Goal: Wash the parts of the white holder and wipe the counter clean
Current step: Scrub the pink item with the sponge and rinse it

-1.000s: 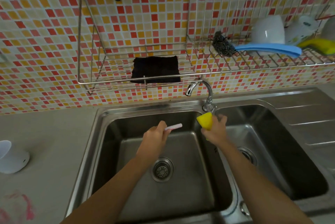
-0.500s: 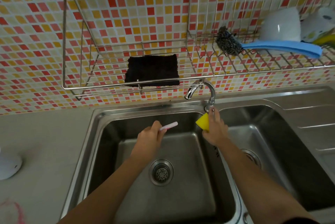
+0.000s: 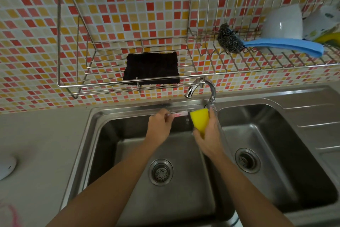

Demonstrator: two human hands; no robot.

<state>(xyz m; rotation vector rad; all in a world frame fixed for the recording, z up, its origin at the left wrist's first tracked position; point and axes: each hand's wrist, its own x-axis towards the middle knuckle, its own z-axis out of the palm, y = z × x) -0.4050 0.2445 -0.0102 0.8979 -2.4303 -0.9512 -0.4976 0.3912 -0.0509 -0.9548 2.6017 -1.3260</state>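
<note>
**Op:** While water runs from the faucet [image 3: 200,87] into the left basin [image 3: 165,153], my left hand [image 3: 159,127] is pinched shut on a thin white-and-pink piece [image 3: 179,114] and holds it flat under the stream, close to the basin's back wall.

**Desk:** And the right?

**Op:** My right hand [image 3: 208,135] is clamped around a yellow sponge [image 3: 200,121], thumb side toward me, fingertips up by the faucet base. The sponge's top corner sits just beside the tip of the thin piece; whether they touch, I cannot tell.

**Desk:** Where's the rest of the holder?

**Op:** A white rounded part [image 3: 6,168] stands on the grey counter [image 3: 40,144] at the far left edge of view, well apart from the sink. A pink smear [image 3: 12,214] marks the counter near the bottom left corner.

**Desk:** Anything on the wall?

**Op:** A wire rack [image 3: 60,43] hangs on the mosaic tiles. A black cloth [image 3: 151,68] lies on its left shelf, directly above the faucet's spout side. To the right, a steel scourer [image 3: 229,38] on a blue handle [image 3: 283,45] rests beside an upturned white bowl [image 3: 283,22]. The right basin [image 3: 287,162] holds only its drain [image 3: 247,160].
</note>
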